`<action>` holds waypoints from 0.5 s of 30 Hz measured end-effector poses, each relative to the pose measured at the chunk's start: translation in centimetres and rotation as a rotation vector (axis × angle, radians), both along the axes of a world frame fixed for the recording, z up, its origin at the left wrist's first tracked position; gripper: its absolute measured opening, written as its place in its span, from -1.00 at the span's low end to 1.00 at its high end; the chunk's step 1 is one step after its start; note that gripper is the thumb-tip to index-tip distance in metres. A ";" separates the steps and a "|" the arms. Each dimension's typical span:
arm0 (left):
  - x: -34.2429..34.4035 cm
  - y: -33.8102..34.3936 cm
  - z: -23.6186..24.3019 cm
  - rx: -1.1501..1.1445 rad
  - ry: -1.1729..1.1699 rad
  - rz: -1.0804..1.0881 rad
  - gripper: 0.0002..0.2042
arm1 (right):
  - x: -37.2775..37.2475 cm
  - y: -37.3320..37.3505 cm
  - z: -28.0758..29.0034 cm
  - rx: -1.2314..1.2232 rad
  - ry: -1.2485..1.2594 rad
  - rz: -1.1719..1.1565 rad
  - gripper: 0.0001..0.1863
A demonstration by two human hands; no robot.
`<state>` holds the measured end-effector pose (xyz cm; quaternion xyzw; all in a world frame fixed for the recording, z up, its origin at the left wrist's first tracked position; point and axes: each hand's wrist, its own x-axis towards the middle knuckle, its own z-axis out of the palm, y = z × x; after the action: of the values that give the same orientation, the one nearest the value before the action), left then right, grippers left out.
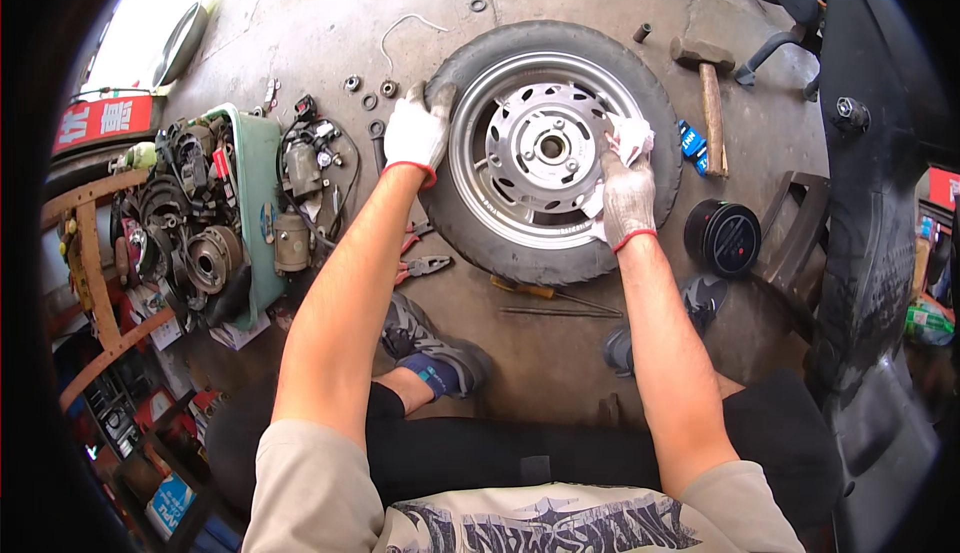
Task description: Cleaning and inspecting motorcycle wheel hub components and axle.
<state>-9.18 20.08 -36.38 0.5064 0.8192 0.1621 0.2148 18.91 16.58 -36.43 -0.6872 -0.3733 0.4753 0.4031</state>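
A wheel lies flat on the floor in front of me, a black tire (480, 238) around a silver rim (468, 168). A drilled brake disc (520, 168) sits in its middle. My left hand (415, 133), in a white glove with a red cuff, grips the tire's left edge, its fingertips darkened. On the right side of the wheel my right hand (628, 198), gloved the same way, is closed on a crumpled white rag (630, 138). The rag is against the rim beside the disc; part of it shows below the fingers too.
A hammer (710, 103), a blue packet (692, 148) and a round black tin (722, 238) lie right of the wheel. Pliers (425, 266) and a screwdriver (540, 290) are near my feet. A green bin (258, 213) of greasy parts stands left. Dark vehicle bodywork (870, 213) borders the right.
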 end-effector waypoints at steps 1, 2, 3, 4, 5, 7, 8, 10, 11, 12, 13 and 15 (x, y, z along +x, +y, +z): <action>-0.2 0.1 0.1 -0.024 0.012 -0.005 -0.23 | 0.2 0.2 0.8 -0.084 -0.009 0.039 -0.60; -0.4 0.2 0.0 -0.044 0.019 -0.011 -0.22 | 0.3 0.1 1.7 -0.141 0.059 0.069 -0.51; -0.3 0.4 0.4 -0.103 0.039 0.000 -0.22 | 0.3 0.1 2.5 -0.157 0.044 0.068 -0.53; 0.0 0.4 0.8 -0.141 0.071 0.024 -0.27 | 0.2 0.1 3.0 -0.171 0.028 0.068 -0.56; 0.7 0.4 1.1 -0.106 0.096 0.033 -0.31 | 1.2 0.2 2.4 -0.079 -0.102 0.136 -0.58; 2.0 0.2 1.9 0.035 0.156 0.079 -0.41 | 3.8 0.7 0.7 0.055 -0.408 0.237 -0.60; 2.3 -0.2 3.0 0.104 0.132 0.131 -0.47 | 4.0 0.6 1.9 0.087 -0.576 0.329 -0.58; 1.8 -0.9 4.0 0.287 0.032 0.090 -0.52 | 2.0 0.3 5.6 0.105 -0.668 0.299 -0.60; 4.1 -0.7 5.6 0.286 -0.156 -0.003 -0.53 | 3.9 1.3 5.8 0.077 -0.522 0.234 -0.62; 5.0 -1.1 7.5 0.272 -0.305 -0.085 -0.55 | 2.7 1.5 7.6 -0.051 -0.349 0.148 -0.65; 6.5 -1.1 8.7 0.312 -0.429 -0.146 -0.54 | 1.8 1.7 9.5 -0.057 -0.026 0.098 -0.67; 8.2 -1.5 9.5 0.493 -0.549 -0.356 -0.52 | -1.2 2.0 13.0 -0.083 0.508 0.127 -0.70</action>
<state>-0.97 18.63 -26.86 0.6143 0.5678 0.4430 0.3226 17.70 18.59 -23.38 -0.5369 -0.2826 0.6720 0.4245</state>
